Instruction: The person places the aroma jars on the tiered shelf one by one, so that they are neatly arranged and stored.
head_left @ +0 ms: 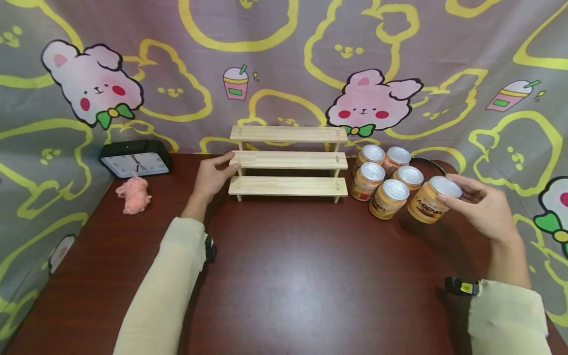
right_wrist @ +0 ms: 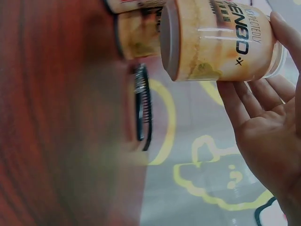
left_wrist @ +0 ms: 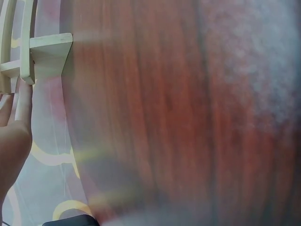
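My right hand (head_left: 485,207) grips an orange-labelled can (head_left: 428,202) with a silver lid, thumb on the near side and fingers behind. In the right wrist view this can (right_wrist: 221,42) shows its base raised off the table, printed side facing the camera. To its left, several similar cans (head_left: 389,199) stand grouped on the table. My left hand (head_left: 212,178) pinches the left end of the middle board of a three-tier wooden display rack (head_left: 288,186). Fingertips meet the board ends of the rack (left_wrist: 28,52) in the left wrist view. All three tiers are bare.
A black alarm clock (head_left: 135,160) stands at the back left, with a pink yarn bundle (head_left: 134,195) in front of it. Behind the cans lies a black ribbed band (right_wrist: 143,108). A patterned curtain (head_left: 275,59) rises behind the dark wooden table (head_left: 284,276).
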A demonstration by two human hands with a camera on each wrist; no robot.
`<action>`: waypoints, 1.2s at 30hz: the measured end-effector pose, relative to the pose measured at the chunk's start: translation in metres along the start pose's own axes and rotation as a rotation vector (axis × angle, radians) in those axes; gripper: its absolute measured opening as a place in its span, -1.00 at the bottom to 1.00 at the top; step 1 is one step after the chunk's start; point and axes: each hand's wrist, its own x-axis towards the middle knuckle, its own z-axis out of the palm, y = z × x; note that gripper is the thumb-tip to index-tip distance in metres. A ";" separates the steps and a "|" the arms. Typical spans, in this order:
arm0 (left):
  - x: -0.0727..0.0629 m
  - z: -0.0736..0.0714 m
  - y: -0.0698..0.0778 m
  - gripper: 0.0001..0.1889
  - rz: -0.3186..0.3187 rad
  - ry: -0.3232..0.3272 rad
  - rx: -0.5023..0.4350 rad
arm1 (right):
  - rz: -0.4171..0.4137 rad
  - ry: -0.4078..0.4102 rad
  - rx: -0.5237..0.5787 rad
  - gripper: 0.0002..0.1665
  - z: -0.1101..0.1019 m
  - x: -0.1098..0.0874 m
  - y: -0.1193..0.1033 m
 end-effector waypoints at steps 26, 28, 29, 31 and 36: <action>-0.001 -0.001 0.002 -0.47 -0.038 0.005 0.021 | -0.271 0.030 0.504 -0.48 0.023 0.016 -0.061; -0.001 0.000 0.002 -0.47 -0.042 0.005 0.016 | -0.277 0.026 0.486 -0.49 0.028 0.017 -0.065; -0.001 0.000 0.002 -0.47 -0.043 0.003 0.015 | -0.278 0.022 0.491 -0.49 0.030 0.018 -0.066; -0.001 0.000 0.002 -0.46 -0.048 -0.002 0.011 | -0.280 0.021 0.476 -0.49 0.035 0.020 -0.068; -0.001 0.001 0.002 -0.47 -0.054 -0.002 0.007 | -0.291 0.040 0.426 -0.48 0.047 0.025 -0.073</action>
